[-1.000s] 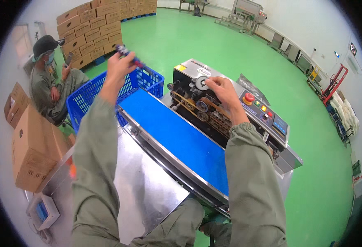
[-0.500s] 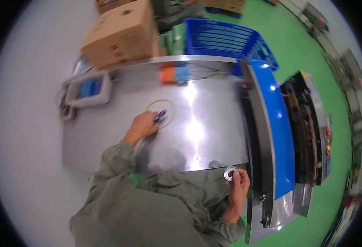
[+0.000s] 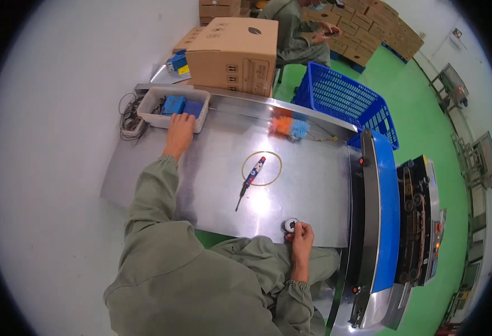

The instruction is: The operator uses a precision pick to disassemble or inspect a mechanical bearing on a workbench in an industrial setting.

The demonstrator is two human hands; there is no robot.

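Observation:
My left hand point(image 3: 181, 133) reaches over the near wall of a white plastic tray point(image 3: 159, 120), its fingers stretched toward the blue boxes point(image 3: 174, 105) inside. Those fingertips are partly hidden against the tray. A small round silver part point(image 3: 289, 224) with a dark centre is pinched in my right hand point(image 3: 302, 238) at the table's near edge. Between the hands, a screwdriver point(image 3: 253, 175) with a red, white and blue handle lies on the metal table point(image 3: 212, 185). Its handle rests within a thin yellow loop point(image 3: 279, 174), and its dark shaft points toward me.
An orange and blue fluffy duster point(image 3: 289, 128) lies by the table's back lip. Tangled dark cables point(image 3: 131, 119) sit left of the tray. Cardboard box point(image 3: 232, 56) and blue basket point(image 3: 346, 95) stand behind; a blue-covered machine point(image 3: 385, 213) borders the right. Another person point(image 3: 296, 33) sits beyond.
My left hand has let go of the screwdriver and moved forward and left to the tray. My right hand still holds the round part, now over the table's edge. The view has shifted.

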